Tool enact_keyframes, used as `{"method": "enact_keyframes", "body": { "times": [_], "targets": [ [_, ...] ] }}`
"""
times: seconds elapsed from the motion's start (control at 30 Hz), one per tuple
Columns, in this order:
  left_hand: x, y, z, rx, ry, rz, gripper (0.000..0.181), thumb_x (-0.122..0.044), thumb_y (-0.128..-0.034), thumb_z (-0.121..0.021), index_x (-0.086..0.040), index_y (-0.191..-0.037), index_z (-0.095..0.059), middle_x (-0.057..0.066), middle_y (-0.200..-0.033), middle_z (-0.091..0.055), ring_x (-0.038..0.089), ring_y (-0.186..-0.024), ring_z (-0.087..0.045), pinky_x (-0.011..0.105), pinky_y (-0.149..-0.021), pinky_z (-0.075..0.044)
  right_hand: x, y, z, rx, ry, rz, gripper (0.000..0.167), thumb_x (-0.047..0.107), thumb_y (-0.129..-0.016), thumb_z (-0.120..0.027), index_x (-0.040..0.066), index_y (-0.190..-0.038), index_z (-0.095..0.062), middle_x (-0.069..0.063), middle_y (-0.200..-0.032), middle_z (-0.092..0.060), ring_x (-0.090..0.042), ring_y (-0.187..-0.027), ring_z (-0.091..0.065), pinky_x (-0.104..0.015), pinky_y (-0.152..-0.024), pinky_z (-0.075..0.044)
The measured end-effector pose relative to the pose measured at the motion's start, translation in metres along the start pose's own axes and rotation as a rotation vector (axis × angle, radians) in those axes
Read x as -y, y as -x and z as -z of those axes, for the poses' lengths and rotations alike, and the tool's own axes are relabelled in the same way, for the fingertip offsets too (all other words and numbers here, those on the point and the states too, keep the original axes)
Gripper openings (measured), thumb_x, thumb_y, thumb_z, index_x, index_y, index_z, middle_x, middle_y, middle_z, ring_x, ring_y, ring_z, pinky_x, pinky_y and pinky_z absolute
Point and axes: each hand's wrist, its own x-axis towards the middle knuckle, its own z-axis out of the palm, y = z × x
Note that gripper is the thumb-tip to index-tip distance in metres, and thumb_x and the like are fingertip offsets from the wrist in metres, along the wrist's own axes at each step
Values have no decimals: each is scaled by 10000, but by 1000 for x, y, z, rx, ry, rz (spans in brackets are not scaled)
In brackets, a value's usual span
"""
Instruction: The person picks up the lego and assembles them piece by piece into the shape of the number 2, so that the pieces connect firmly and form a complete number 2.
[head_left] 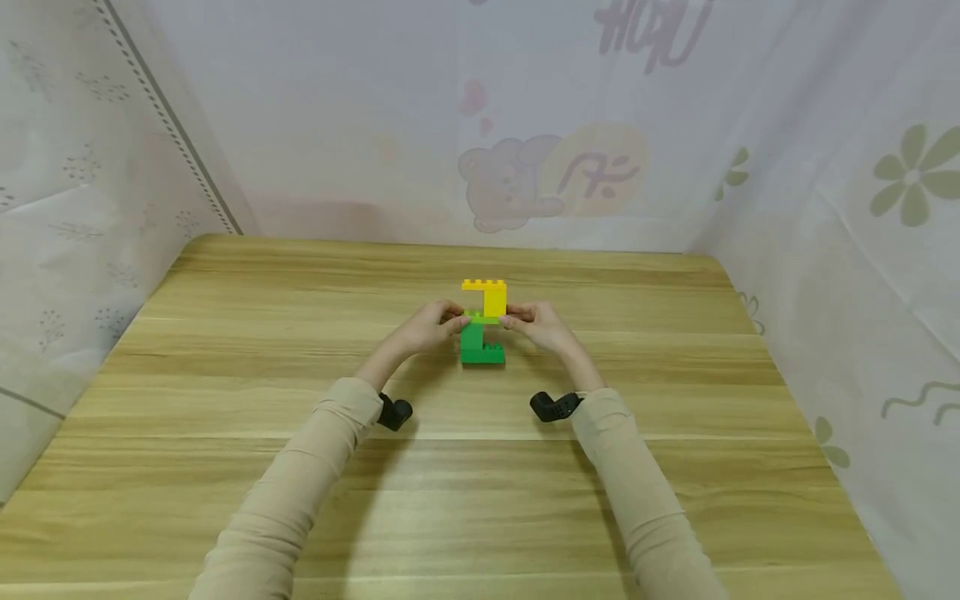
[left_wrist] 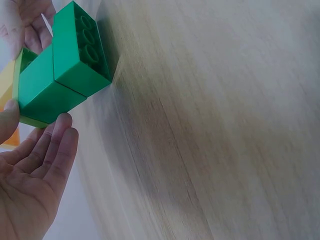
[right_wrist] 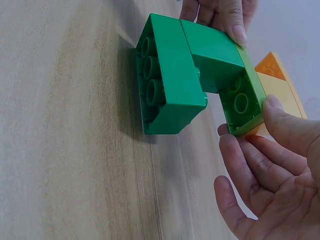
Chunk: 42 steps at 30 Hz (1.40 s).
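Both hands hold a stack of toy building bricks at its middle. At the bottom is a long green brick (head_left: 482, 357), its hollow underside visible in both wrist views, so it is tilted or raised off the table. A green block (head_left: 472, 337) stands on its left end, under a light green plate (right_wrist: 254, 82). Above the plate's right end sits a yellow block (head_left: 495, 300), topped by an orange-yellow plate (head_left: 482, 285) overhanging left. My left hand (head_left: 433, 325) pinches the light green plate's left end between thumb and fingers. My right hand (head_left: 542, 325) pinches its right end.
The stack is over the middle of a wood-grain table (head_left: 465, 500). Patterned cloth (head_left: 360, 125) hangs behind the table and along its sides. A black wrist camera (head_left: 394, 412) is on the left wrist, and another black camera (head_left: 553, 407) on the right.
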Motion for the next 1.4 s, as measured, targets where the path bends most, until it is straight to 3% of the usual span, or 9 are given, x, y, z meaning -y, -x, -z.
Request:
{"method": "enact_keyframes", "body": {
  "times": [0.27,0.77,0.9,1.03,1.3,1.4],
  "targets": [
    [1,1,-4,-2,-30,8,421,-249,-983,-401,75,-1246,-461,218,-1192,-550,305,-1090,-528,404,-936,-451,-2,1,-3,19,8,-2,424,215,-931,-525,-54,-1258,-500,-221,-1141,-616,-311,-1091,-579,-398,-982,-422],
    [4,-1,-9,-13,-34,24,418,-246,-989,-385,77,-1233,-490,218,-1187,-561,293,-1069,-526,401,-917,-455,-5,0,-6,41,38,-34,451,257,-939,-508,-40,-1278,-484,-205,-1196,-591,-308,-1104,-574,-420,-992,-409],
    [4,-1,-13,-20,-23,43,391,-233,-995,-366,81,-1150,-540,132,-877,-573,198,-791,-511,288,-698,-458,-5,1,-9,30,62,-43,439,271,-939,-506,-36,-1253,-514,-203,-1215,-579,-303,-1152,-538,-418,-1002,-400],
    [3,-1,-16,-42,-10,73,346,-222,-994,-370,58,-987,-572,14,-601,-361,122,-546,-331,228,-521,-315,-5,2,-11,23,78,-54,421,272,-944,-496,-27,-1238,-536,-201,-1183,-601,-299,-1132,-549,-420,-1008,-392],
    [0,-1,-17,-72,-16,93,345,-209,-986,-393,64,-1053,-592,2,-614,-336,125,-576,-329,230,-534,-308,-6,0,-11,25,80,-76,404,274,-944,-496,-12,-1221,-556,-191,-1159,-618,-276,-1076,-583,-405,-997,-403],
    [0,-2,-18,-82,-25,103,331,-211,-983,-400,53,-977,-600,0,-603,-332,127,-573,-333,231,-527,-303,-6,0,-11,22,81,-79,393,272,-944,-496,-10,-1208,-569,-189,-1131,-631,-273,-1068,-583,-398,-978,-418]
  ]
}}
